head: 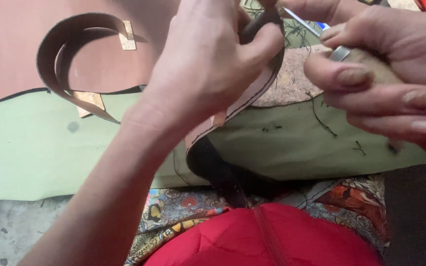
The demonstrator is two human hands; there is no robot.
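My left hand pinches a long brown leather strap with a stitched line along its edge; the strap curves down toward my lap. My right hand grips a wooden-handled tool whose thin metal blade points up-left toward the strap near my left fingers. The blade tip is partly hidden behind the left hand. Both hands hover over a green cloth.
A second curled leather strap with tan end patches lies at upper left on a brown surface. A round cork pad and loose dark thread scraps sit on the green cloth. A red quilted garment and patterned fabric are below.
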